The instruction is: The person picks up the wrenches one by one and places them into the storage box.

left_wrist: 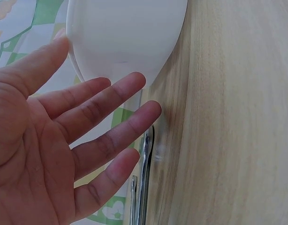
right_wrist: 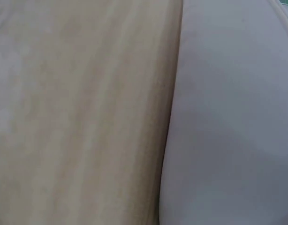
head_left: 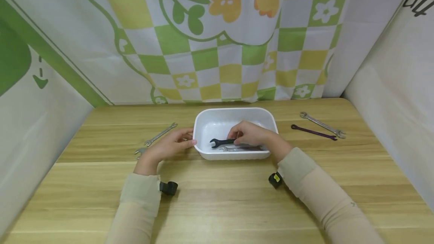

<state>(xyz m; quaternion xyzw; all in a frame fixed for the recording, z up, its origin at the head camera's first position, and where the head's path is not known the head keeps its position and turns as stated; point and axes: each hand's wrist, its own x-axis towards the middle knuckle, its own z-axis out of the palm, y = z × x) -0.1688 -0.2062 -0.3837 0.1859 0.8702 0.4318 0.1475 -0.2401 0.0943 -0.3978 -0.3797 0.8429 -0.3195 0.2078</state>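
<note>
A white plastic basin (head_left: 237,156) stands on the wooden table, its wall filling the top of the left wrist view. Inside it, my right hand (head_left: 251,133) pinches a black open-end wrench (head_left: 222,143) between thumb and fingers, the jaw end pointing left. Beneath lies a silver wrench (head_left: 234,149), partly covered, with another darker tool beside it. My left hand (head_left: 173,144) is at the basin's left end, thumb at the rim and the other fingers spread, fairly straight, near the outer wall. The right wrist view shows only table and basin wall (right_wrist: 228,117), not the hand.
Left of the basin lie a silver wrench (head_left: 161,134) and another wrench (head_left: 140,151) partly behind my left wrist. On the right rest a larger silver wrench (head_left: 323,124) and a dark purple one (head_left: 313,132). A checked floral cloth (head_left: 220,57) hangs behind the table.
</note>
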